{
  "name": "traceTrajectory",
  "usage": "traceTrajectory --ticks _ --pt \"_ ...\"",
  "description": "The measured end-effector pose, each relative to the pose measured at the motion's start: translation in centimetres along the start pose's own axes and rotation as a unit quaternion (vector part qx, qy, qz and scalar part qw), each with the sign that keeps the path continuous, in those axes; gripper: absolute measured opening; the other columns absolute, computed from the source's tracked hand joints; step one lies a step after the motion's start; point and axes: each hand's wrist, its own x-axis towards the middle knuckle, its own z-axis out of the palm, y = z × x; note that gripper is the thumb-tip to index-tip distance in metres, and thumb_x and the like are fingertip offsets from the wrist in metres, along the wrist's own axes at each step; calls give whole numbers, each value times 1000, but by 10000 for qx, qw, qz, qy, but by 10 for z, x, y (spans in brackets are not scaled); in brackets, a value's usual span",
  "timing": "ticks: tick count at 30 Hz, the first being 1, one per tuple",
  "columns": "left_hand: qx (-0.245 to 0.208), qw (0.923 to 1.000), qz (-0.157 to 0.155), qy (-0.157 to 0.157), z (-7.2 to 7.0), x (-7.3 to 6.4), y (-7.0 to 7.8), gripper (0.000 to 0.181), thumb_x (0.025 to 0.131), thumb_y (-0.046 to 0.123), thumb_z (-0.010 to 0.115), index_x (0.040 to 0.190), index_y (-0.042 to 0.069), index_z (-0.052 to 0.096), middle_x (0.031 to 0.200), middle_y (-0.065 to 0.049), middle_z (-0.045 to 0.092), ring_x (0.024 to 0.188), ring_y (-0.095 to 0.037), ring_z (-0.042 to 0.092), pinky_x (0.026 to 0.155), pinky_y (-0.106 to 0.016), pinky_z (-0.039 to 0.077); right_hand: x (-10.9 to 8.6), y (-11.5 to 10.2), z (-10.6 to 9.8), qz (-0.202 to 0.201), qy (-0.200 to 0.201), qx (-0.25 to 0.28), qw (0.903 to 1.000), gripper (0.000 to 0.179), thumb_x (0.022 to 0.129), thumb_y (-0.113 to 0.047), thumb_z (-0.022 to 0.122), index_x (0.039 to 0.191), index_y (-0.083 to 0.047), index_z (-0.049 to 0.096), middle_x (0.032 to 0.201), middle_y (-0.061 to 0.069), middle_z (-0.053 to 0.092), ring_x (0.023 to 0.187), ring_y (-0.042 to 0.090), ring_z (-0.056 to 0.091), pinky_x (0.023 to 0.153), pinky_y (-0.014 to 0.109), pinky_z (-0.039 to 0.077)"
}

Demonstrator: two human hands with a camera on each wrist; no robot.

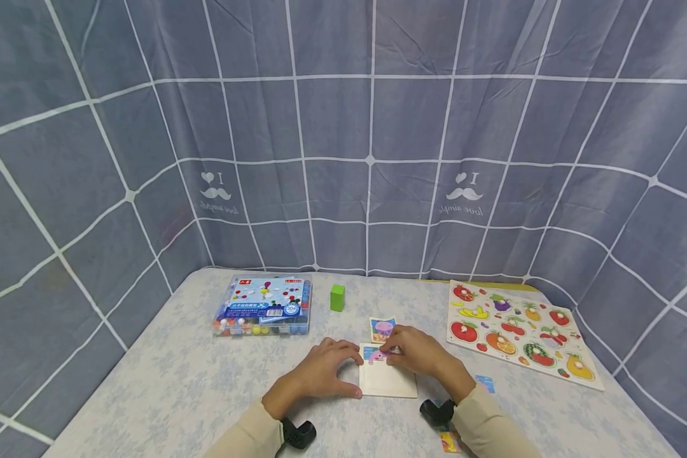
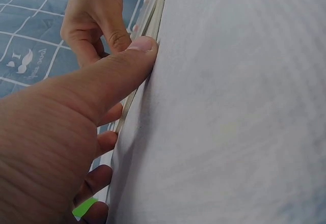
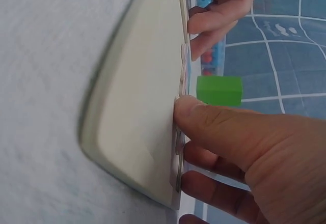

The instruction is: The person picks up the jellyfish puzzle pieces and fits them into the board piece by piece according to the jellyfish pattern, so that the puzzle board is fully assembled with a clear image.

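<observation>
A pale square puzzle board (image 1: 388, 383) lies flat in front of me, with pink and blue pieces along its far edge. My left hand (image 1: 326, 369) rests at the board's left side, its thumb at the near corner and fingertips by the far corner. With thumb and fingers, my right hand (image 1: 415, 352) pinches a pink puzzle piece (image 1: 373, 358) over the far part of the board. In the right wrist view, the piece's thin edge (image 3: 182, 76) shows beside the thumb. Just behind the board lies a picture (image 1: 383, 329) of a pink sea animal, partly covered by the right hand.
A green block (image 1: 337, 298) stands farther back, right of a clear box of coloured balls (image 1: 263, 305). At the right lies a fruit puzzle board (image 1: 518, 331). Loose pieces, one blue (image 1: 485, 383) and one orange-yellow (image 1: 450, 441), lie around my right forearm. A checked curtain (image 1: 343, 191) encloses the table.
</observation>
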Motion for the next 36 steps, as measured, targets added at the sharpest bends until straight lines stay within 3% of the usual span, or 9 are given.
traceTrajectory --ticks 12,19,25,33,36 --pt "-14 10000 12 -19 1 -1 -1 50 79 57 81 117 26 68 138 4 58 117 -21 48 93 -49 40 0 -1 1 51 -104 -106 9999 17 87 -8 80 104 -9 76 101 4 67 89 17 60 81 38 51" --pt "-11 9999 -98 -84 1 1 -2 50 79 57 81 117 29 68 139 5 57 119 -20 47 94 -49 40 -13 5 -11 153 -367 279 9988 27 90 -9 77 116 -8 73 108 1 64 90 16 59 82 36 51" --pt "15 9999 -111 -105 1 1 -2 50 79 58 81 118 28 68 140 5 56 119 -21 47 94 -48 40 -56 29 -34 275 -175 742 9967 26 94 -11 73 119 -6 71 108 1 65 96 20 62 84 41 52" --pt "-60 10000 15 -5 -1 0 -1 51 79 56 82 117 26 68 139 2 57 118 -23 48 92 -48 40 -135 73 -66 1516 -383 1430 9773 26 90 -18 77 112 -6 69 105 -1 66 92 13 58 80 34 49" --pt "-57 10000 46 -13 -1 0 -1 51 78 57 82 117 26 68 139 2 58 118 -23 48 91 -48 40 -156 82 -68 1726 -418 1660 9700 29 89 -20 78 113 -6 69 107 1 66 95 11 58 83 30 48"
